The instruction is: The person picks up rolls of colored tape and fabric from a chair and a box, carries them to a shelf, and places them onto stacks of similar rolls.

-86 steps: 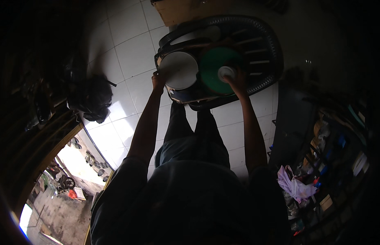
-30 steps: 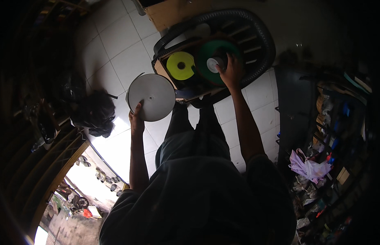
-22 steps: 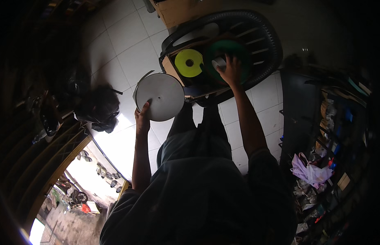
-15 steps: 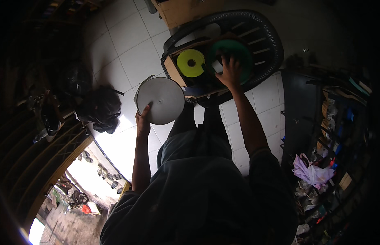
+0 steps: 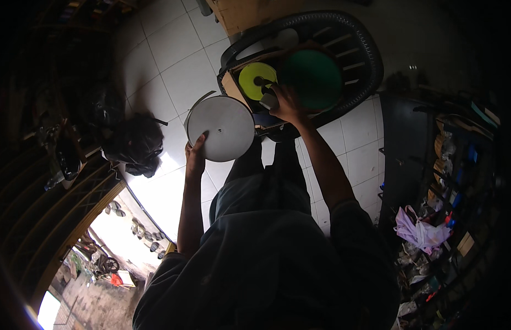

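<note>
My left hand (image 5: 196,154) grips a flat, round roll of grey strip (image 5: 225,126) by its near-left rim, thumb on top; a loose end sticks out at its far left. My right hand (image 5: 286,105) is over a cardboard box (image 5: 232,88), its fingers closed round a small pale grey piece (image 5: 269,101) whose kind I cannot make out. Just beyond those fingers lies a yellow-green roll (image 5: 251,77) with a dark core, partly covered by something dark near the fingertips. A large green roll (image 5: 316,80) lies to the right of it in the box.
The box rests on a black plastic chair (image 5: 371,60) with a slatted back. Another carton (image 5: 250,16) stands beyond. Black plastic bags (image 5: 134,146) sit on the tiled floor (image 5: 178,71) at left. Cluttered shelving (image 5: 442,181) with a lilac bag (image 5: 420,228) runs along the right.
My right hand has moved left from the green roll to the near side of the yellow-green roll, with the pale piece in it. The grey roll has shifted slightly right and away.
</note>
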{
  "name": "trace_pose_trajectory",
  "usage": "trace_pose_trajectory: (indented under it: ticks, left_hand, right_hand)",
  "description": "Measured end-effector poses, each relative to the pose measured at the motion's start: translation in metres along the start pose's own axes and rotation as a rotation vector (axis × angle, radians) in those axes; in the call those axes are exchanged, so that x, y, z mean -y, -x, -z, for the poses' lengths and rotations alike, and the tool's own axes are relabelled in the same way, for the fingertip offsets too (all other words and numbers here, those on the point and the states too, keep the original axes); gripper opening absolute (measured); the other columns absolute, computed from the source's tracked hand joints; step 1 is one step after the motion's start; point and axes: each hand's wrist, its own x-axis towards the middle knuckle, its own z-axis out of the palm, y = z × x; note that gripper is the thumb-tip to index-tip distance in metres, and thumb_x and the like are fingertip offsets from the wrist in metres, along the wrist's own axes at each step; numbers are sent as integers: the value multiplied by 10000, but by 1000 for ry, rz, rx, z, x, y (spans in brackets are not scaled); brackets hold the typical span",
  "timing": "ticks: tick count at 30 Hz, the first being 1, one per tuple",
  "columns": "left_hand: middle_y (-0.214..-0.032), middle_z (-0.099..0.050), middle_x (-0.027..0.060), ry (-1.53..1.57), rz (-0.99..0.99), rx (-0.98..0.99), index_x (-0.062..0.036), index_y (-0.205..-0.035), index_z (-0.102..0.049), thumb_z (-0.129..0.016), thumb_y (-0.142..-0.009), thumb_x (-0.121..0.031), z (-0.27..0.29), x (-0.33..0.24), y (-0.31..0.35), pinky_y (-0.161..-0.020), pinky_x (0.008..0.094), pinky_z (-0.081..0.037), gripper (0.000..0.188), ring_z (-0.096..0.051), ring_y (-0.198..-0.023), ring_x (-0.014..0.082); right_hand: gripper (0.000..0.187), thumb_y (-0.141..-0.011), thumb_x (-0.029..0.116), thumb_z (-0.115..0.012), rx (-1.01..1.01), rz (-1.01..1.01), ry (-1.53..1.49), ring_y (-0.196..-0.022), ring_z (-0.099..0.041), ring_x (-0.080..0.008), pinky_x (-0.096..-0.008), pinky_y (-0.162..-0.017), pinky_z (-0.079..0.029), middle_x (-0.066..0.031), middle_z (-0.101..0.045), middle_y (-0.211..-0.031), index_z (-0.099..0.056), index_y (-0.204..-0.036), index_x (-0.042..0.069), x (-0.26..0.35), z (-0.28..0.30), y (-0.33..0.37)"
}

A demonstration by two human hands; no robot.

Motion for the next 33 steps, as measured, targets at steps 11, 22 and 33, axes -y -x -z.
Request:
trace_pose_trajectory:
  ticks: [11, 22, 33]
  left_hand:
    - [-1041, -646, 74, -9, -10, 9, 8, -1115, -625, -741, -791, -296, -13, 1, -6, -920, 342, -415, 459, -575, -994, 177]
    - [-1034, -644, 92, -52, 1, 109, 23, -1137, -600, -736, -792, -286, -25, -8, -16, -902, 342, -427, 483, -577, -983, 189]
    - [-1003, -653, 108, -409, 90, 635, 39, -1109, -598, -776, -700, -197, -99, -54, -19, -849, 329, -470, 505, -607, -928, 185]
  right_hand:
    - [828, -645, 384, -793, 227, -226, 79, -1144, -462, -390, -493, -942, -417, -197, -436, -1261, -397, -1330, 139, 21, -15, -18]
    - [605, -783, 330, -699, -133, -89, -64, -1141, -483, -345, -450, -947, -418, -185, -490, -1226, -468, -1290, 95, 12, -21, 20]
    - [401, -955, 252, -532, -95, -344, -1095, -1133, -525, -156, -349, -957, -422, -66, -513, -1312, -482, -1317, 87, 55, 143, 52]
